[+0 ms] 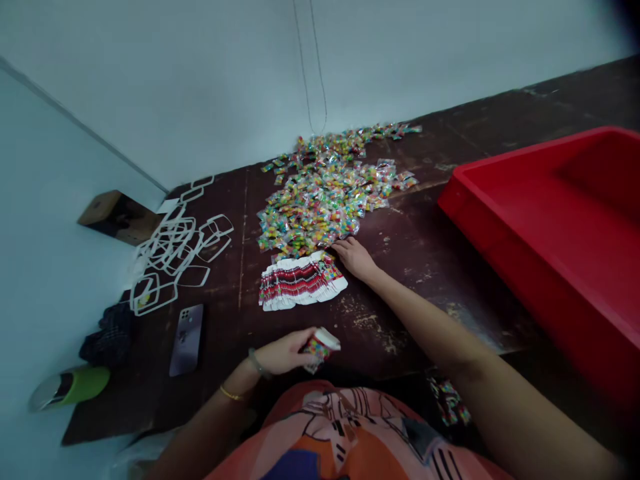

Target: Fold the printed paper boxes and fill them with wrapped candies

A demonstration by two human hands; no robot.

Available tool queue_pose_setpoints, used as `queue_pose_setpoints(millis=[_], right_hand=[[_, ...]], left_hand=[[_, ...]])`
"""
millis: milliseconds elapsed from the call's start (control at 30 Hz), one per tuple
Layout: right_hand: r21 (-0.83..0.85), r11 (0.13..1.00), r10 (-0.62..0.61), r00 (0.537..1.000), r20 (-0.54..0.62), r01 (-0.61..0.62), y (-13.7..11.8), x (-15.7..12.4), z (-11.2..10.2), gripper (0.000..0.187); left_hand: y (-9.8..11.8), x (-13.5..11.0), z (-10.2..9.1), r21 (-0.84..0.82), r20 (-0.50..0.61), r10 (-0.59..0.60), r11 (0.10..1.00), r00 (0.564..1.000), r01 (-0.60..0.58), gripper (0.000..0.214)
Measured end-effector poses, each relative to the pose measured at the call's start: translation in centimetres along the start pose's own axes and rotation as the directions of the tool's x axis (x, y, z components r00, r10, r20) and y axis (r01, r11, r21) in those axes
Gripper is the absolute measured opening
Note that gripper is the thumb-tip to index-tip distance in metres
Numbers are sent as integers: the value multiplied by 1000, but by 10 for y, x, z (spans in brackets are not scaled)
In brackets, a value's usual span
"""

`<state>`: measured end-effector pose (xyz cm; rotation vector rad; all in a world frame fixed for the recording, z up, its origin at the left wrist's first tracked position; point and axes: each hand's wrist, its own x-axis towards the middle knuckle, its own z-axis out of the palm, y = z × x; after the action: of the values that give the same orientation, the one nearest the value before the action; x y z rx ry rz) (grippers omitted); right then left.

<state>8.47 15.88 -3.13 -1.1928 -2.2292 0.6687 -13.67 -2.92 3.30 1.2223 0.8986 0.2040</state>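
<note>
My left hand (287, 352) is closed around a small printed carton (324, 339) close to my body. The carton's white end flaps face up and right, and clear wrapping shows at its lower end. My right hand (356, 259) reaches forward to the near edge of a big pile of small clear candy packets (320, 200). Its fingers are stretched out and touch the pile's edge; the fingertips are partly hidden among the packets. Just left of it, a row of flat printed cartons (300, 283) lies overlapped like a fan on the dark table.
A large red tray (530, 267) fills the right side. At the left lie a heap of white bands (175, 243), a phone (187, 340), a cardboard box (120, 217), a dark cloth (107, 337) and a green cylindrical container (83, 387). The table (415, 247) meets a pale wall behind.
</note>
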Motion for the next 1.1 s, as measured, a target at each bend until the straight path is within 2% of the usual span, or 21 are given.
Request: queue_pose_setpoints(millis=[67, 167, 200, 267, 333, 433, 500, 633, 667, 700, 733, 767, 833, 900, 933, 967, 1000, 1033, 1100], right_hand=[[33, 998, 56, 997, -52, -54, -6, -18, -8, 30], [138, 982, 137, 988, -73, -126, -31, -64, -25, 35], [209, 969, 141, 989, -37, -130, -42, -81, -30, 35], [452, 885, 70, 992, 108, -112, -64, -108, -38, 29], [546, 829, 69, 991, 118, -123, -79, -123, -41, 23], [520, 830, 242, 970, -12, -201, -80, -126, -40, 24], [488, 839, 296, 954, -42, -239, -75, -125, -38, 23], [361, 926, 124, 992, -18, -110, -79, -136, -33, 19], [366, 926, 103, 994, -23, -88, -84, -141, -31, 20], [408, 907, 134, 990, -50, -102, -88, -147, -27, 20], [493, 857, 219, 972, -81, -152, -92, -152, -22, 21], [610, 762, 334, 939, -82, -217, -94, -157, -16, 22], [835, 448, 512, 857, 54, -320, -93, -163, -4, 26], [915, 134, 499, 824, 269, -380, -86, -167, 5, 32], [912, 51, 452, 823, 343, -408, -81, -168, 7, 34], [905, 38, 418, 830, 370, -423, -77, -169, 8, 34], [902, 97, 402, 846, 350, -420, -75, -171, 6, 30], [893, 217, 383, 876, 295, -395, -73, -171, 2, 25], [810, 522, 269, 953, 141, -267, -74, -173, -10, 17]], left_hand=[[-3, 9, 3, -286, -69, 10, 958, 998, -30, 38], [-8, 30, 14, -462, -208, -3, 882, 978, -96, 41], [-10, 38, 18, -482, -242, -17, 870, 970, -105, 43], [-11, 52, 28, -504, -242, -38, 859, 970, -92, 50], [-10, 62, 38, -505, -194, -31, 860, 981, -73, 58], [-5, 69, 48, -476, -167, -8, 876, 986, -73, 62], [0, 69, 52, -443, -186, -6, 893, 982, -79, 60], [3, 67, 54, -404, -249, -28, 911, 968, -78, 49], [3, 67, 54, -423, -270, -47, 903, 962, -74, 51], [3, 67, 55, -449, -286, -70, 891, 956, -69, 56], [3, 67, 55, -476, -298, -91, 877, 950, -65, 61], [4, 68, 54, -499, -298, -112, 865, 948, -55, 64], [6, 69, 53, -506, -279, -130, 862, 952, -30, 56], [9, 71, 52, -468, -262, -142, 884, 954, 3, 47], [11, 71, 51, -431, -264, -136, 902, 955, 10, 44], [13, 72, 50, -384, -266, -124, 923, 956, 14, 42], [15, 72, 50, -329, -264, -110, 944, 958, 18, 42], [17, 73, 50, -280, -262, -102, 960, 960, 26, 41], [22, 74, 50, -234, -265, -110, 971, 958, 47, 41]])
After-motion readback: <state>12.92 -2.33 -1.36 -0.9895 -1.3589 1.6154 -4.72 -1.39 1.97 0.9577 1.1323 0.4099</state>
